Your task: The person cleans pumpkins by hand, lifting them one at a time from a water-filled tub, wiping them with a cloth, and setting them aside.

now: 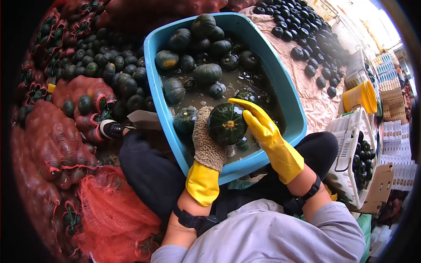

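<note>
A wet dark green pumpkin (227,124) is held between my two hands over the near part of a blue tub (153,83). My left hand (208,140) wears a brown fleecy mitt over a yellow rubber glove and presses on the pumpkin's left side. On the other side, my right hand (263,127) in a yellow rubber glove curves its fingers round the pumpkin's right edge. Murky water (239,85) fills the tub, with several more green pumpkins (208,73) in it, piled higher at the far end. The left fingertips are hidden inside the mitt.
Red mesh sacks (57,140) of pumpkins and a slack red net (114,210) lie at the left, near loose pumpkins (114,61). At the right are a white crate (351,127) holding pumpkins, a yellow bucket (357,97) and a pink sheet (302,87) with many pumpkins.
</note>
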`<move>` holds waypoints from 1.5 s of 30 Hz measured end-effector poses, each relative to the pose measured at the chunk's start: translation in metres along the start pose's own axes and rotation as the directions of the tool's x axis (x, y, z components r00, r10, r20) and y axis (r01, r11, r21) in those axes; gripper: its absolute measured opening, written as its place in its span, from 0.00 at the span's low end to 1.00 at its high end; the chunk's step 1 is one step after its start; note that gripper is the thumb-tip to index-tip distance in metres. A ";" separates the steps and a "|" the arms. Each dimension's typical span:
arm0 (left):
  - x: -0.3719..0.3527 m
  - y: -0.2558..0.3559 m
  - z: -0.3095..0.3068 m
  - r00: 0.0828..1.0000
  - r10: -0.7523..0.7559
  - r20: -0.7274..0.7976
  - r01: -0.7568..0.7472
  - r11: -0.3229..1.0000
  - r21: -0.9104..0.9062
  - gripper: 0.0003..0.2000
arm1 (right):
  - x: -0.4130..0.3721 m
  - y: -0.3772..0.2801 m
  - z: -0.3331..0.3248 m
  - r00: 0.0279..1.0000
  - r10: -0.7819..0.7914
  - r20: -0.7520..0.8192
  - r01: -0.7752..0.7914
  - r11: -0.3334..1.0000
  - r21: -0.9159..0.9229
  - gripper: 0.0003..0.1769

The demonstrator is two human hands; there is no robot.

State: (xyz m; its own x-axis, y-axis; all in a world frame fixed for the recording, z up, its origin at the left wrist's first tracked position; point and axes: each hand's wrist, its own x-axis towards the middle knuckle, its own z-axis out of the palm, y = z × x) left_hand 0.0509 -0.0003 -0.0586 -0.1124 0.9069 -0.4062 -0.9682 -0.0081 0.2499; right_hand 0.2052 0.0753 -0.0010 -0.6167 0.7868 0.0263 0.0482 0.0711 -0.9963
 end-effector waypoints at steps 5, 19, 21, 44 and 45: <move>-0.007 0.009 0.016 0.966 -0.113 -0.233 0.146 0.980 0.132 0.25 | -0.001 -0.030 -0.003 0.975 0.215 0.057 -0.193 0.946 -0.262 0.35; 0.003 0.014 -0.027 0.740 0.401 0.541 -0.526 -0.156 0.836 0.11 | -0.021 0.015 0.017 0.945 0.290 0.149 -0.323 0.894 0.311 0.39; -0.005 0.001 -0.007 0.722 0.505 0.473 -0.474 -0.139 0.870 0.11 | -0.020 0.033 0.041 0.946 0.305 -0.107 -0.238 0.880 0.411 0.41; -0.010 0.010 0.010 0.714 0.514 0.476 -0.592 0.080 0.802 0.19 | -0.022 0.044 0.050 0.982 0.181 -0.045 -0.099 0.710 0.697 0.38; 0.005 -0.009 0.000 0.776 0.541 0.325 -0.581 0.411 0.703 0.18 | -0.014 0.043 0.041 0.993 0.117 -0.025 -0.093 0.883 0.461 0.39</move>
State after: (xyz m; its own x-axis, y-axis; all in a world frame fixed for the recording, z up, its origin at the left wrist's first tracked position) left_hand 0.0588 0.0040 -0.0622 -0.5383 0.8361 0.1058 -0.1753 -0.2339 0.9563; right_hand 0.1840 0.0420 -0.0472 -0.5871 0.8046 -0.0888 -0.2625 -0.2930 -0.9194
